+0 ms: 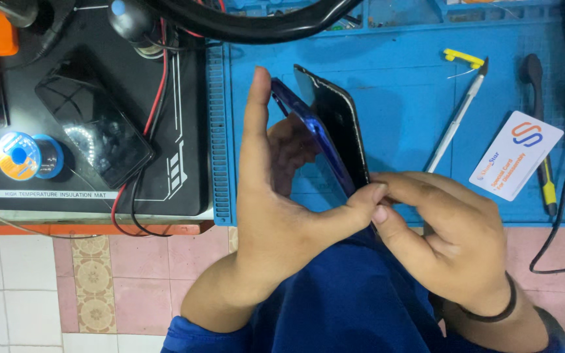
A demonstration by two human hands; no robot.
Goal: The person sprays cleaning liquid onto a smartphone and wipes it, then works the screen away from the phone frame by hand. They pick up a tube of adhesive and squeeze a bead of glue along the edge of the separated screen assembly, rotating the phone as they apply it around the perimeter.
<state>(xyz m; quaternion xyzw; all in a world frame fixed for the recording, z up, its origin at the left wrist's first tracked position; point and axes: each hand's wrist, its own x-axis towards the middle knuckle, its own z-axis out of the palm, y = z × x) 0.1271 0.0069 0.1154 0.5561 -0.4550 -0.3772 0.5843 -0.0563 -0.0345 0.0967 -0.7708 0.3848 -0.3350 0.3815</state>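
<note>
Right hand: your right hand sits nearest you, fingers curled shut and pinching at the lower corner of the phone; keep that pinch small and on the seam, not on the glass
Left hand: your left hand cradles the phone from the left, palm open behind it, forefinger straight up along its edge, thumb pressed in to meet the right fingertips; let it carry the weight so the other only has to pry
Phone: held on edge between both hands, above the blue mat; the dark screen panel stands apart from the blue frame at the top, closer at the bottom; work along the gap evenly, without twisting
Surface beyond: a white card and a white-handled tool lie to the right; a second phone and a solder spool rest on the black mat to the left
</note>
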